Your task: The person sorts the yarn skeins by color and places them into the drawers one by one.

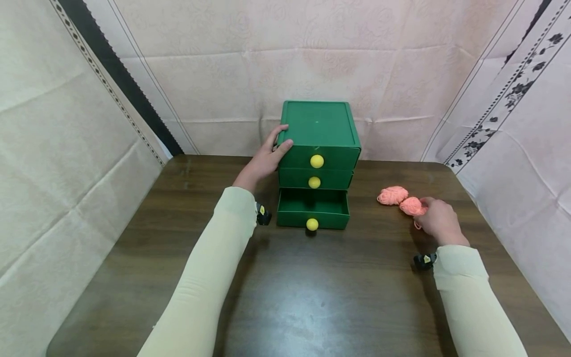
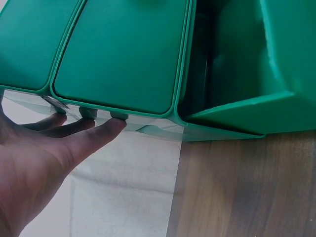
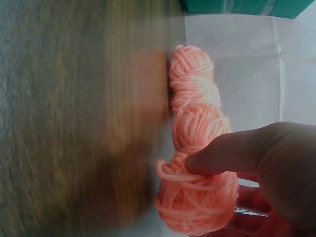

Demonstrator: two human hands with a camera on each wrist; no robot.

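A green drawer cabinet with yellow round knobs stands at the back middle of the table. Its bottom drawer is pulled out, and the two drawers above are closed. My left hand rests against the cabinet's left side, fingers extended, as the left wrist view also shows. Over on the right lie two small coral yarn skeins, end to end. My right hand grips the nearer skein between thumb and fingers. Just beyond it lies the farther skein. The undersides of the right fingers are partly hidden.
The dark wooden table has a pale cloth hanging behind it and at both sides. The cabinet stands near the back edge. Between cabinet and yarn lies a stretch of tabletop.
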